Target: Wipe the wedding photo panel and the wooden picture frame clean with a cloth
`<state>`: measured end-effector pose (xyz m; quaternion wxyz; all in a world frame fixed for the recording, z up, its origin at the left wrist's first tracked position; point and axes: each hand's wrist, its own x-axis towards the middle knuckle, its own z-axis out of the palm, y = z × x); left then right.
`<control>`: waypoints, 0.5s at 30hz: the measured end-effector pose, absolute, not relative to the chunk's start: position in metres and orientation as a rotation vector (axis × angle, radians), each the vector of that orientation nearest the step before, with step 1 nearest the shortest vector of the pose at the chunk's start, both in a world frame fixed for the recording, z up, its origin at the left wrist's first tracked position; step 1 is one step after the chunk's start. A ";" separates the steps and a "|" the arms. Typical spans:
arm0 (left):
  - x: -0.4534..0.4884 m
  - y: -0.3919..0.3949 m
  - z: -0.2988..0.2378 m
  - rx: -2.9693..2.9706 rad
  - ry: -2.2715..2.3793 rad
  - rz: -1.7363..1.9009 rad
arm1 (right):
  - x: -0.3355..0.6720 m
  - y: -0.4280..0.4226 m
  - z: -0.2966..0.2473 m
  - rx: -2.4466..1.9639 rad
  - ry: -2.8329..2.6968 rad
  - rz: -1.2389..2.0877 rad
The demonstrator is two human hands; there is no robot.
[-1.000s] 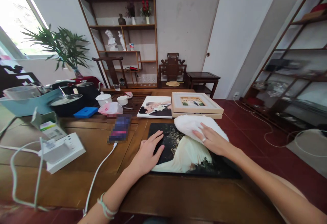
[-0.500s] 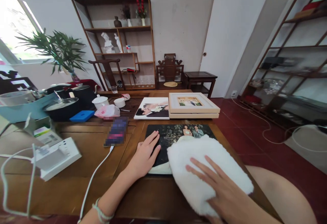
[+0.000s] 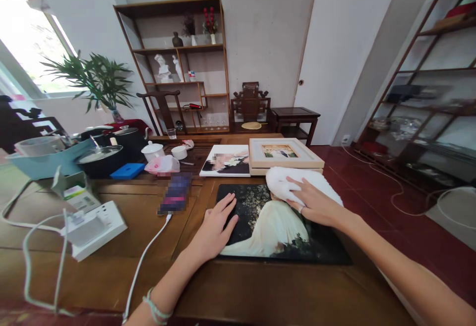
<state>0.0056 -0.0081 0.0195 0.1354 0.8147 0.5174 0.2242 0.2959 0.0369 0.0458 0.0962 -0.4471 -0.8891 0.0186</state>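
Note:
A dark photo panel (image 3: pixel 256 227) with a large pale dress in the picture lies flat on the wooden table. My left hand (image 3: pixel 217 224) rests flat on its left edge, fingers stretched out and holding nothing. At the panel's far right corner, my right hand (image 3: pixel 310 199) grips a bunched white towel (image 3: pixel 278 180) and presses it down. The towel hides the upper right of the picture and reaches the near edge of the framed picture (image 3: pixel 312 157) behind it. Left of that frame lies a white-edged photo panel (image 3: pixel 206 168).
A phone (image 3: pixel 175 194) on a white cable (image 3: pixel 139 256) lies left of my left hand. Farther left are a white power strip (image 3: pixel 100 234), a blue box (image 3: pixel 127 170), pots (image 3: pixel 100 156) and a white lidded cup (image 3: pixel 152 151). The table's right edge borders the red floor (image 3: pixel 372 187).
My right hand has carried the towel from the panel's near right part up to its far right corner, uncovering the pale dress. My left hand stays on the left edge.

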 end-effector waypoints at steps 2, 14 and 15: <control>0.005 -0.007 0.019 2.360 1.504 0.641 | 0.294 0.027 0.045 -1.300 -2.652 0.070; 0.008 -0.008 0.022 2.334 1.532 0.612 | 0.287 -0.110 0.055 -1.059 -2.773 0.141; 0.008 -0.008 0.022 2.335 1.535 0.608 | 0.286 -0.110 0.056 -1.070 -2.769 0.147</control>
